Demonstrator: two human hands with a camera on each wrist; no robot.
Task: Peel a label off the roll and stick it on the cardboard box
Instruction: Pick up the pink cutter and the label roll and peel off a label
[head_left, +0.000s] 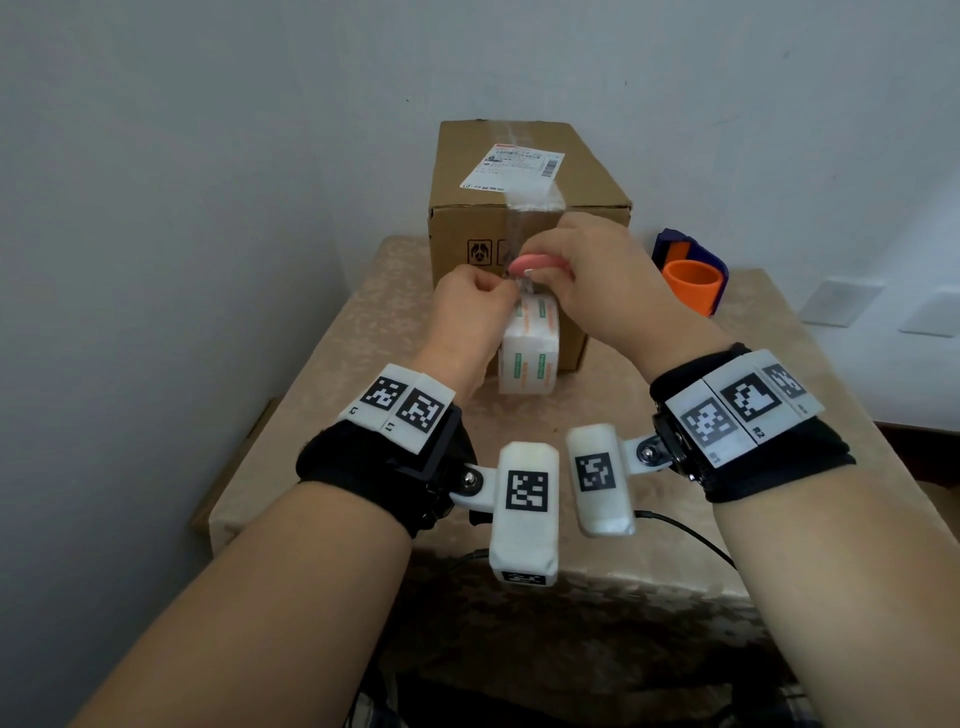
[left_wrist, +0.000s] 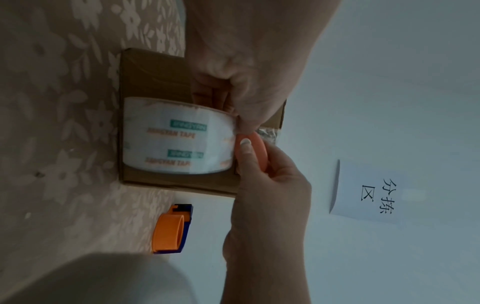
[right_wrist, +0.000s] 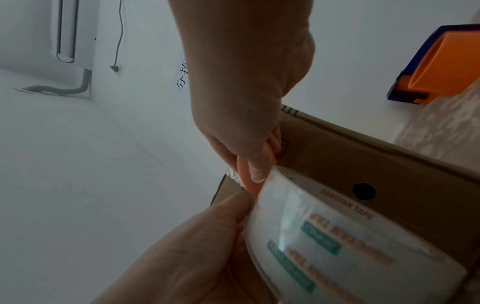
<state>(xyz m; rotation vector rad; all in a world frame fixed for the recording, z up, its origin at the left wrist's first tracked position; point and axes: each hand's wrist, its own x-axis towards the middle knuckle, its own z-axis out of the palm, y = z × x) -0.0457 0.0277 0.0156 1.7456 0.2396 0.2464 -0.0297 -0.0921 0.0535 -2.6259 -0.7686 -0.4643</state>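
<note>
A white roll (head_left: 530, 348) printed in green and orange stands on edge in front of the brown cardboard box (head_left: 524, 171), which carries a white shipping label on top. My left hand (head_left: 506, 291) pinches the roll at its top edge; the left wrist view shows the fingers (left_wrist: 244, 121) closed on the roll (left_wrist: 176, 139). My right hand (head_left: 540, 270) grips a small pink tool (head_left: 535, 262) and holds it against the top of the roll, thumb pressed on it (left_wrist: 257, 152). In the right wrist view the tool (right_wrist: 246, 179) meets the roll (right_wrist: 337, 236).
An orange and blue tape dispenser (head_left: 691, 275) sits on the table to the right of the box. The table (head_left: 779, 364) has a beige flowered cloth and stands against a white wall. A paper sign (left_wrist: 374, 195) hangs on the wall.
</note>
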